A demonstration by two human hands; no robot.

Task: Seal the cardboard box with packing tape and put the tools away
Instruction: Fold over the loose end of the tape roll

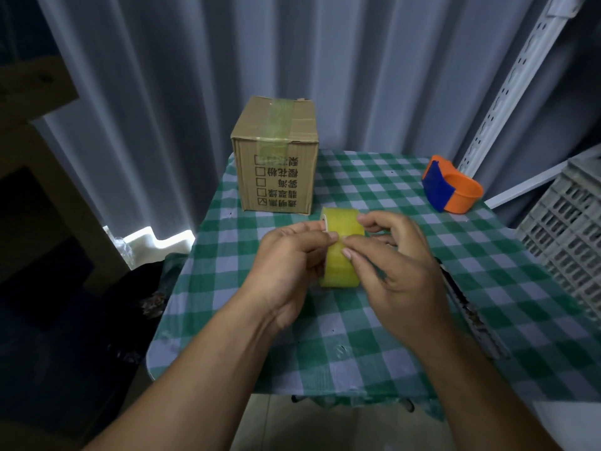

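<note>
A small cardboard box (275, 157) stands upright at the far left of the checked table, with a strip of clear tape over its top seam and down its front. I hold a yellowish roll of packing tape (341, 252) on edge above the middle of the table. My left hand (286, 262) grips the roll from the left, thumb on its face. My right hand (393, 262) holds it from the right, with fingertips pinching at the tape surface. An orange and blue tape cutter (450, 187) lies at the far right of the table, apart from both hands.
The green-and-white checked tablecloth (357, 336) covers a small table. A dark narrow object (468, 310) lies along its right side. A grey plastic crate (569, 236) stands right of the table. Curtains hang behind, and a wooden shelf (29, 125) stands at left.
</note>
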